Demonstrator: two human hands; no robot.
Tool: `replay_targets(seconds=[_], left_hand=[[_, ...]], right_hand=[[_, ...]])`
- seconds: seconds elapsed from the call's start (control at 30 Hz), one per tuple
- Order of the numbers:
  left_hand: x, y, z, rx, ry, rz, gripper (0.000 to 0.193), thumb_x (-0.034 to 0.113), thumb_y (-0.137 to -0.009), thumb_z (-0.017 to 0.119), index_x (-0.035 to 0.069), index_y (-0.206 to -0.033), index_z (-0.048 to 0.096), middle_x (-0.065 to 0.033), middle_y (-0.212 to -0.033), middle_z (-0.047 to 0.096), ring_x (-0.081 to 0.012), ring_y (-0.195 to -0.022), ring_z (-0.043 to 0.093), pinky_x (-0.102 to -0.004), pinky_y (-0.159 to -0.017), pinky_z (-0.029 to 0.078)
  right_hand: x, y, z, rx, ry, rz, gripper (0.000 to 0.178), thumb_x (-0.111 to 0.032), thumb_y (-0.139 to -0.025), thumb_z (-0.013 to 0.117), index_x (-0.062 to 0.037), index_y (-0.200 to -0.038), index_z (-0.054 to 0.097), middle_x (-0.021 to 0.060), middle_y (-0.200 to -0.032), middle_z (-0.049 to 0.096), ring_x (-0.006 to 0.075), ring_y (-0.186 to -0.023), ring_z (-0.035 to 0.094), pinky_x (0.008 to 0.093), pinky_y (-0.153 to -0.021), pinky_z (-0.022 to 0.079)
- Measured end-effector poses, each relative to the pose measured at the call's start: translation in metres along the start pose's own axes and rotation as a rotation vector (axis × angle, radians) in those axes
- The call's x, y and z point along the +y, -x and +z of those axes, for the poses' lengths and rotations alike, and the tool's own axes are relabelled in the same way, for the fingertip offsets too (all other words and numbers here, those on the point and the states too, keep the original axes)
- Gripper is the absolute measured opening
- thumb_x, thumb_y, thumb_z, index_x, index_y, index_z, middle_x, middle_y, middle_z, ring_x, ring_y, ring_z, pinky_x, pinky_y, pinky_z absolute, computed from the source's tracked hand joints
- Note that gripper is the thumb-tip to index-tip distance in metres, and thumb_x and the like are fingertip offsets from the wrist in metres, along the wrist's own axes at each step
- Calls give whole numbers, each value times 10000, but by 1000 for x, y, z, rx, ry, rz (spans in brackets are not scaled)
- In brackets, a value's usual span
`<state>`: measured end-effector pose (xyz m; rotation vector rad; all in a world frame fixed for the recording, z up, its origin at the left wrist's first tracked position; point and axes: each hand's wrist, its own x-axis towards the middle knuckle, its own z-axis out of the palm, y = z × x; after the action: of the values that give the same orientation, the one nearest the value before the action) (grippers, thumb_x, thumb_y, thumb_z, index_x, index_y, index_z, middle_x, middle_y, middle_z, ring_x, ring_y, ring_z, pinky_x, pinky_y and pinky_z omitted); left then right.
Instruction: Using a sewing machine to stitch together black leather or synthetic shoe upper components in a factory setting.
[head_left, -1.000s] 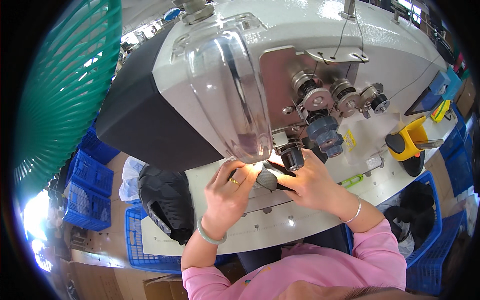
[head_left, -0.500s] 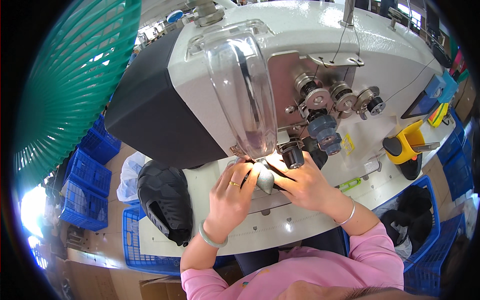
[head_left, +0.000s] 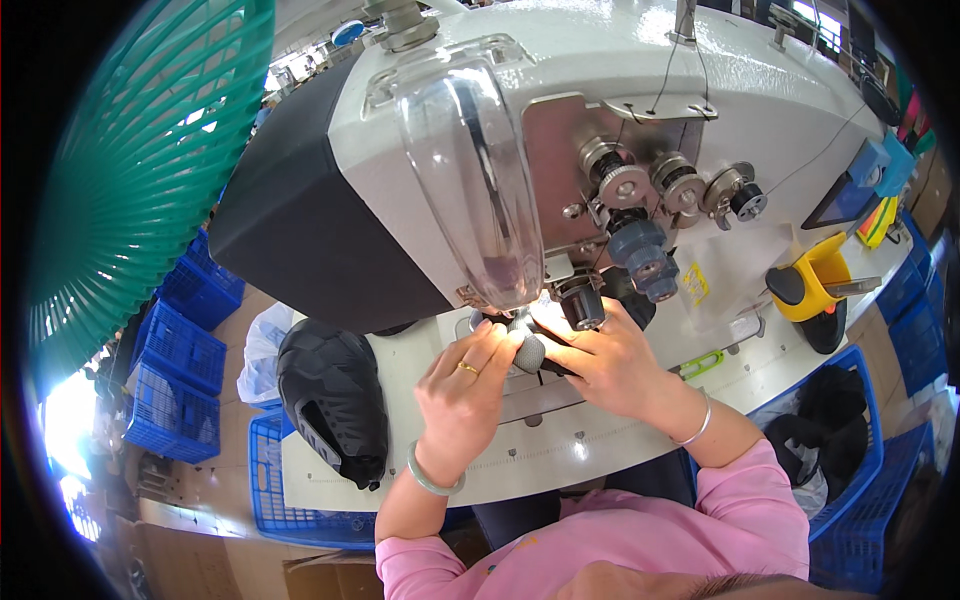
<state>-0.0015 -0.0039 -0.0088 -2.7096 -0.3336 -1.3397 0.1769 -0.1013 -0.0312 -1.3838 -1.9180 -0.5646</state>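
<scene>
Under the head of a white sewing machine (head_left: 590,75), a dark shoe upper with a grey mesh part (head_left: 529,354) lies between my hands. My left hand (head_left: 462,385) grips its left side, fingers closed on the edge. On the other side my right hand (head_left: 612,362) holds the piece, with thumb and fingers close to the lit needle area. The needle itself is hidden behind the clear guard (head_left: 475,190) and my fingers. Thread tension dials (head_left: 625,183) sit above my right hand.
A black shoe upper (head_left: 335,400) lies on the table's left side. To the right are a green thread snipper (head_left: 702,365) and a yellow holder (head_left: 810,285). Blue crates (head_left: 265,480) stand beside the table, one with black pieces (head_left: 825,420). A green fan (head_left: 150,170) rises at far left.
The grey mesh part has turned and bunched, now looking rounder between my hands. My left hand has shifted slightly; both hands keep their hold.
</scene>
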Motion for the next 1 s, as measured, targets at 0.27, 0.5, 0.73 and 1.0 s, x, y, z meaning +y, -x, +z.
replay_targets(seconds=[0.27, 0.5, 0.73, 1.0], left_hand=[[5, -1, 2, -8, -76, 18, 343, -17, -653, 644, 32, -988, 698, -71, -994, 665, -258, -970, 663, -327, -759, 562], [8, -5, 6, -1, -66, -16, 297, -70, -671, 650, 16, -952, 687, -93, -979, 646, -273, -894, 671, -352, -752, 556], [6, 0, 6, 27, -48, -36, 306, -64, -670, 676, 29, -960, 702, -79, -956, 645, -268, -852, 664, -349, -736, 547], [5, 5, 5, 70, 119, -195, 295, -54, -683, 693, 53, -955, 724, -76, -948, 684, -254, -800, 668, -321, -688, 551]], right_hand=[[-4, 0, 4, 27, 3, 28, 387, -70, -635, 671, -76, -1022, 672, 45, -1105, 624, 247, -1097, 541, 427, -937, 417], [-5, 0, 5, 15, 29, 34, 390, -90, -649, 681, -57, -1036, 651, 78, -1138, 609, 278, -1117, 532, 440, -947, 411], [-12, 11, 6, 8, -32, 29, 426, -126, -753, 699, -13, -1154, 607, 147, -1207, 566, 328, -1157, 513, 498, -978, 392], [-18, 10, 15, 58, 21, 16, 402, -67, -721, 672, 16, -1112, 627, 167, -1184, 586, 334, -1131, 537, 492, -968, 417]])
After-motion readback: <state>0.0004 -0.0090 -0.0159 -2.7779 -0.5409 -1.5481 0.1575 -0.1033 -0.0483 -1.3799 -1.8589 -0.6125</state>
